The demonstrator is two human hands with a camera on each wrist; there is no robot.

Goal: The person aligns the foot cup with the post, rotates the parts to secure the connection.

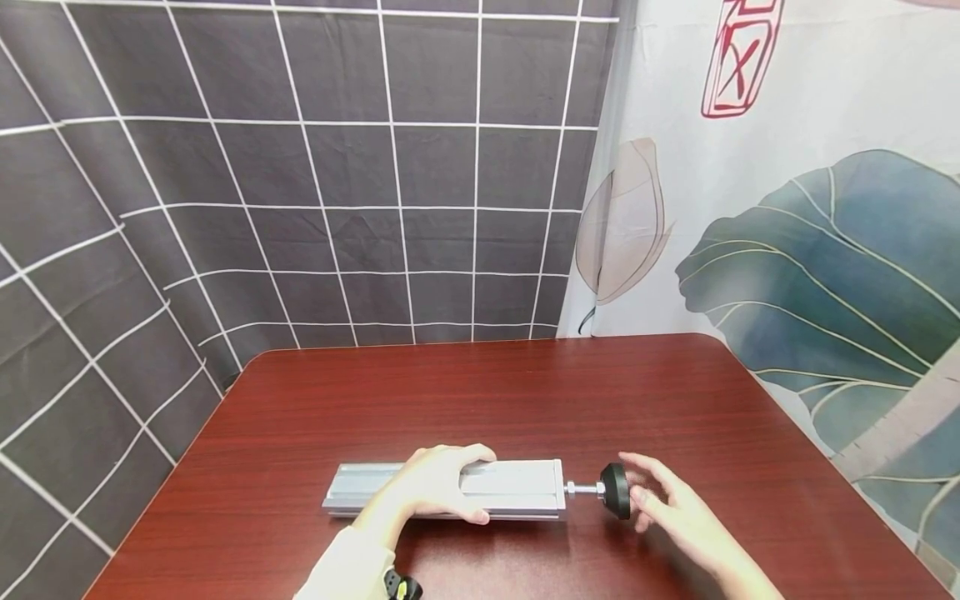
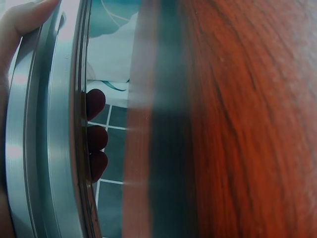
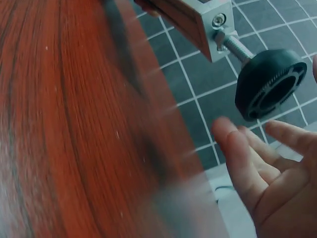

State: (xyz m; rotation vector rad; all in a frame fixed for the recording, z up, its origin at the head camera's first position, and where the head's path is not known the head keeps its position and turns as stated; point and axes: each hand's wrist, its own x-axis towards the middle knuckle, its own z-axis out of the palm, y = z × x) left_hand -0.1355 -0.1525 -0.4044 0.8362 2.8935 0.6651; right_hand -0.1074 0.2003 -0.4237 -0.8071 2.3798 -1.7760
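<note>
My left hand (image 1: 438,479) grips a silver aluminium profile (image 1: 517,487) from above, near its middle. In the left wrist view the fingertips (image 2: 96,136) show past the far edge of the profile (image 2: 62,124), with a gap between it and the tabletop. A threaded stud (image 1: 583,489) with nuts sticks out of the profile's right end plate and carries a round black levelling foot (image 1: 617,492). My right hand (image 1: 671,504) is beside that foot, fingers loosely bent. In the right wrist view, a gap shows between the fingers (image 3: 237,148) and the foot (image 3: 267,84).
A reddish-brown wooden table (image 1: 480,400) lies under the work. Behind it and to the left hangs a dark grey curtain (image 1: 345,167) with white grid lines; a white curtain (image 1: 675,192) with leaf prints hangs at the right.
</note>
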